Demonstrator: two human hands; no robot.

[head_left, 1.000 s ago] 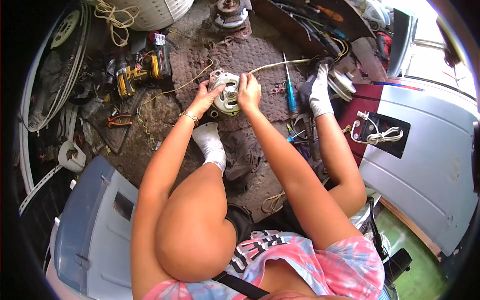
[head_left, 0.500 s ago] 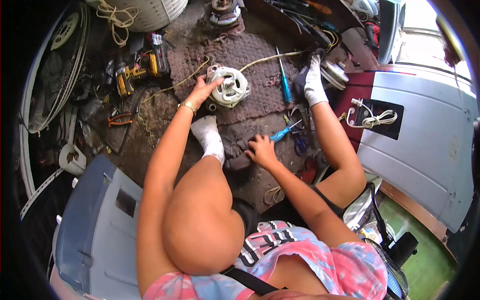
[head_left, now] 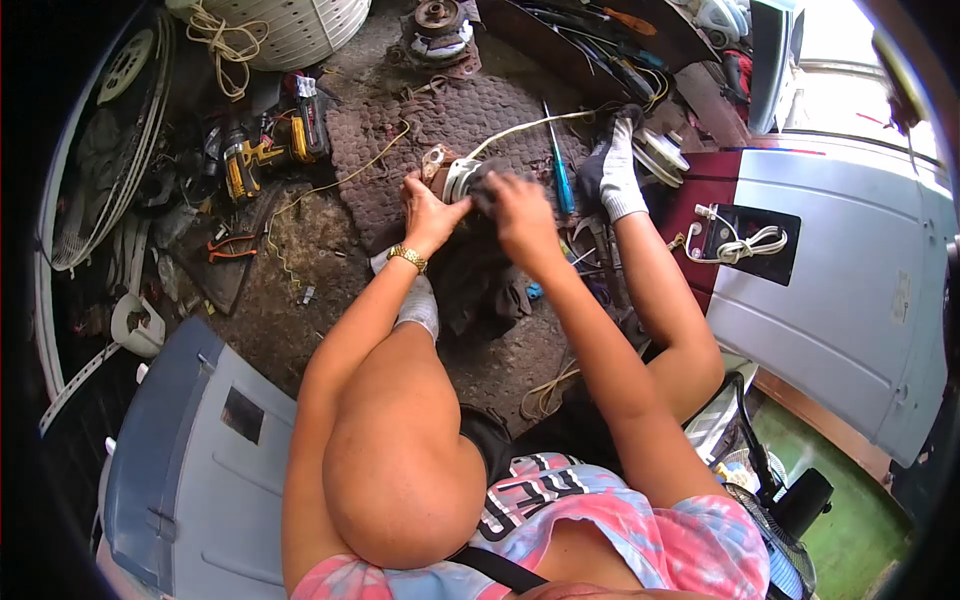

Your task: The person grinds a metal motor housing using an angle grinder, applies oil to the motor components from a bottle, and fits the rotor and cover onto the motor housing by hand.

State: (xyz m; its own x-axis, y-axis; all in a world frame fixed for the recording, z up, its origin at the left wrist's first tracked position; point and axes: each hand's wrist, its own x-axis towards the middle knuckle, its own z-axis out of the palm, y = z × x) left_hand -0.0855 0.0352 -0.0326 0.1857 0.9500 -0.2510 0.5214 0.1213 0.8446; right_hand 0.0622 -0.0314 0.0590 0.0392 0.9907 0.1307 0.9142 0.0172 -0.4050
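Observation:
My left hand (head_left: 432, 216) grips a small electric motor (head_left: 458, 180) with a whitish metal housing and a rusty brown side. The motor is tilted up on edge, and a pale cable (head_left: 510, 130) runs from it. Against its right face, my right hand (head_left: 522, 222) presses a dark cloth (head_left: 485, 285), which hangs down between my legs. That hand is slightly smeared by motion. Beneath the motor lies a woven brown mat (head_left: 370, 130). A screwdriver (head_left: 562, 180) with a teal handle rests on the mat to the right.
A yellow cordless drill (head_left: 245, 165) and orange-handled pliers (head_left: 233, 247) lie at left. Another motor (head_left: 438, 35) stands at the back, beside a tool tray (head_left: 590, 50). Grey appliance panels (head_left: 840, 270) flank me, and a white perforated tub (head_left: 310, 30) is behind the drill.
My left hand has tipped the motor up on edge. My right hand has lifted the dark cloth from the floor beside my foot and brought it against the motor.

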